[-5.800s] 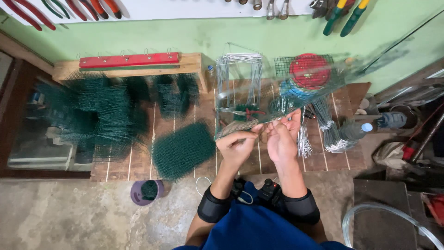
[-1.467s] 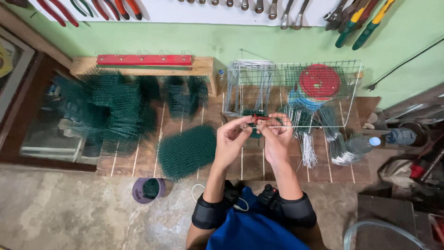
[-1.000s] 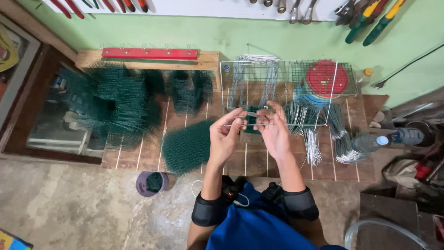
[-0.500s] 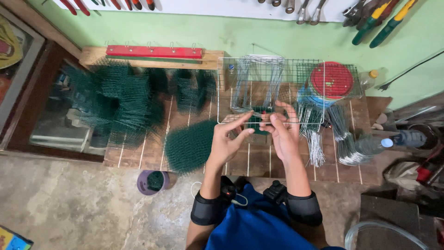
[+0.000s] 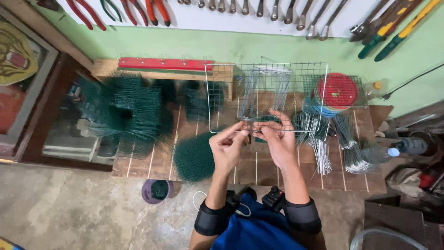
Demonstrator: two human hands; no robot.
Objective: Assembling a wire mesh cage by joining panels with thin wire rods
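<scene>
At frame centre, our left hand [image 5: 227, 147] and right hand [image 5: 279, 141] pinch the wire mesh panel's [image 5: 266, 97] lower edge; we judge cut wire ends could prick fingers.

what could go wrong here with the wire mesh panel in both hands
1. The left hand and right hand are bare, pinching the lower edge of the silver wire mesh panel; cut wire ends could prick the fingers.
2. The panel is held only along that edge, so it might tip or swing into the red-lidded container just behind it.
3. Loose wire bundles lie beside the right hand and may snag or scatter.
</scene>
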